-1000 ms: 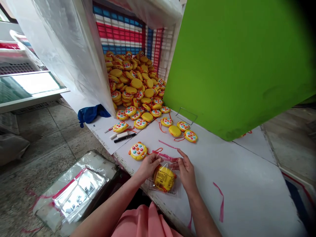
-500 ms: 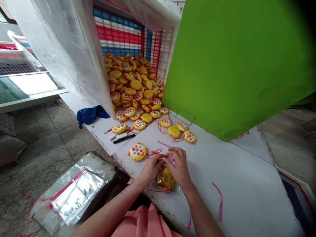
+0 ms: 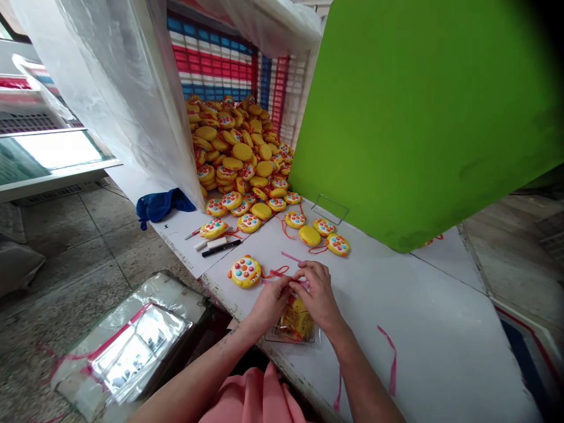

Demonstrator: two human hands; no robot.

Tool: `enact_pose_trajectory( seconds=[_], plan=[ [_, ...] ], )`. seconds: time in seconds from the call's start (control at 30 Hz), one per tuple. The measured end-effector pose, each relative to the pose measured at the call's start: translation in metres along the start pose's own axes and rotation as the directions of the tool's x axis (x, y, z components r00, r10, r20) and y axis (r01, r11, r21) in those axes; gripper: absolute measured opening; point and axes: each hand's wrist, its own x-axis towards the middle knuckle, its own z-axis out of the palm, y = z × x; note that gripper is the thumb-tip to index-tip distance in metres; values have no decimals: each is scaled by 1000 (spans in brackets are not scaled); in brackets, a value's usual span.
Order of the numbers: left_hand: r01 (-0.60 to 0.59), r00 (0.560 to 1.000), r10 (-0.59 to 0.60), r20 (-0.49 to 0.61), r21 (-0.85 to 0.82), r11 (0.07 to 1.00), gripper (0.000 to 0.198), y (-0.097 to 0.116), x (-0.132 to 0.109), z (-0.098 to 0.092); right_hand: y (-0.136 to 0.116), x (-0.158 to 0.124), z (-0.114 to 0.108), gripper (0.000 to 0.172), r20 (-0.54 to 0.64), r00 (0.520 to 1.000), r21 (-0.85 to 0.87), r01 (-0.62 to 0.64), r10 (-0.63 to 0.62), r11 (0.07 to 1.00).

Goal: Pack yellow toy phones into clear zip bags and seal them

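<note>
A clear plastic bag (image 3: 316, 333) with a yellow toy (image 3: 298, 320) inside lies at the table's near edge, under my hands. My left hand (image 3: 273, 296) is closed, thumb and fingers pinching the bag's upper edge. Right beside it, my right hand (image 3: 316, 286) pinches the same edge, its fingertips almost meeting the left ones. The fingers partly cover the bag's mouth. To the left sits a loose yellow animal-shaped toy (image 3: 245, 271) with coloured buttons on a white face and an orange cord loop (image 3: 277, 271). Thin pink strips (image 3: 291, 257) lie just beyond the fingers.
A big heap of yellow toys (image 3: 242, 151) fills a striped crate (image 3: 211, 61) at the back. A green board (image 3: 409, 117) stands at the right. A black marker (image 3: 221, 248) and a blue cloth (image 3: 165, 205) lie left. Flat plastic bags (image 3: 141, 346) are stacked below the table.
Almost nothing differs. Both hands keep pinching the bag's upper edge, with only a slight shift of the right fingers and forearm.
</note>
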Motion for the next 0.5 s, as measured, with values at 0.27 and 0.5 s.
enact_pose_trajectory(
  seconds=[0.27,0.5],
  plan=[
    [9,1000,-9,-3,56,998,20,-1,-1,0,2,0,-1,4,40,999,35,-10,9,999],
    [67,996,-65,54,-40,997,23,-8,3,1,31,-12,19,16,-72,982,122,-166,176,979]
  ],
)
